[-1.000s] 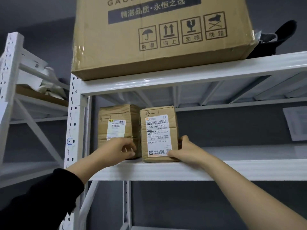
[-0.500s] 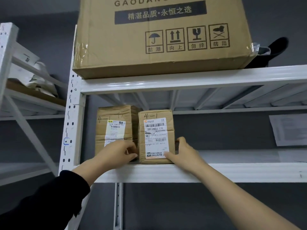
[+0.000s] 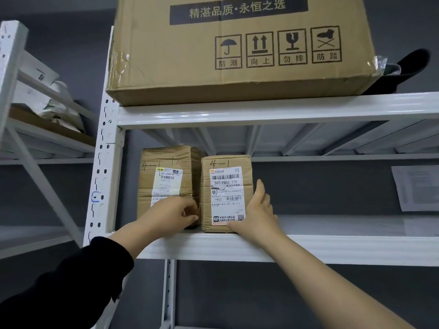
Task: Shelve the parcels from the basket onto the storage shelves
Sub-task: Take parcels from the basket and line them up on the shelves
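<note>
The wall (image 3: 308,186) behind is dark grey, and a white metal shelf (image 3: 308,248) stands in front of it. Two brown parcels stand upright at the left end of this shelf, close to its front edge.

The right parcel (image 3: 225,162) has "4-1" written on top and a white label (image 3: 226,195) on its front. The right hand (image 3: 257,214) grasps its bottom right corner. The thumb (image 3: 235,226) lies across the front, low down, and the fingers (image 3: 261,188) lie straight up the right side.

The left parcel (image 3: 166,172) stands just beside it, a little further back, with a thin gap between them. It also has a white label and writing in pen. The left hand (image 3: 173,214) is in front of its bottom right corner. Its fingers (image 3: 190,210) are curled, and the tips reach to the gap between the two parcels. I cannot tell if they grip anything. A black sleeve (image 3: 71,281) covers that arm. The right arm is bare.

On the top shelf (image 3: 261,110) sits a big box (image 3: 237,74) of brown card. It has four small pictures printed on it: an umbrella, two arrows, a glass and a crossed-out shoe. A black thing (image 3: 408,70) pokes out behind its right end.

A sheet of paper (image 3: 418,186) hangs on the wall at the far right. At the left stands another white rack (image 3: 14,67) with pale wrapped things on it.
</note>
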